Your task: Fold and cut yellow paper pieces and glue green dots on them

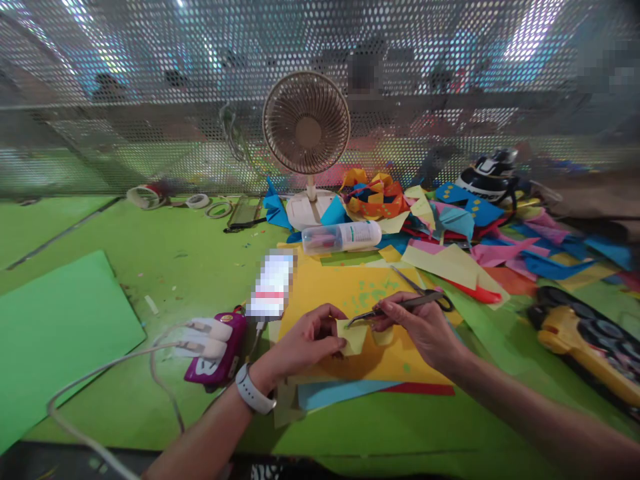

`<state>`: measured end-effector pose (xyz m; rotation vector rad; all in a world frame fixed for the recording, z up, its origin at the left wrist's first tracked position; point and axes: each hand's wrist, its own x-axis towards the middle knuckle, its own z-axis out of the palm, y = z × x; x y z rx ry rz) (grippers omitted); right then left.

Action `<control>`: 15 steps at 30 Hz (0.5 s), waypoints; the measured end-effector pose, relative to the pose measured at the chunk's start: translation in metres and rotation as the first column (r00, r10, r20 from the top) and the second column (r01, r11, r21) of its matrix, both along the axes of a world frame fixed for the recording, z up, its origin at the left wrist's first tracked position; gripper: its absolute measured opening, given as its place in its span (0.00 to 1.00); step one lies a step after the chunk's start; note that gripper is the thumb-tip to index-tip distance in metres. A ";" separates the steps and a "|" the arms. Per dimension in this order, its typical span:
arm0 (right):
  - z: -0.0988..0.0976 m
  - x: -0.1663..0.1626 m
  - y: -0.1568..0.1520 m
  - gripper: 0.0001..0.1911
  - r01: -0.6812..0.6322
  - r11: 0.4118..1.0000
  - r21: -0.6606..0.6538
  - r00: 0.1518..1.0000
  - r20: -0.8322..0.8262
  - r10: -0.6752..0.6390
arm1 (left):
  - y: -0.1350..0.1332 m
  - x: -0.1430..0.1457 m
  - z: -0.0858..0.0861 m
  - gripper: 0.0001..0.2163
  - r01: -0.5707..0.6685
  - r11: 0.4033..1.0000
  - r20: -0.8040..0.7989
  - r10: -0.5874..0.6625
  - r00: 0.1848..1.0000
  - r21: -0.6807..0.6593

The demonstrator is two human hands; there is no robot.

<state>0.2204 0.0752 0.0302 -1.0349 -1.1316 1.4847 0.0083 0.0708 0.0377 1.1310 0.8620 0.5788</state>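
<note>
My left hand [313, 337] pinches a small pale-yellow paper piece [353, 335] above a large yellow sheet [345, 293]. My right hand [425, 327] is closed round a pair of tweezers [395, 308], whose tip touches the top of the paper piece. A white watch sits on my left wrist. Scissors [425, 292] lie on the yellow sheet just behind my right hand.
A small fan [306, 127] stands at the back by a mesh wall. A glue bottle [343, 237] lies in front of it. Coloured paper scraps [475, 240] pile up at right. A purple power bank [217, 350] with cables, a green sheet [55, 327], tape rolls [145, 197] and a yellow tool [580, 343] lie around.
</note>
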 end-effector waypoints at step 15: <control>0.000 0.001 -0.006 0.09 0.012 1.000 0.027 0.998 0.062 -0.014 | 0.000 -0.003 0.006 0.07 -0.013 0.999 -0.001 0.013 1.000 0.040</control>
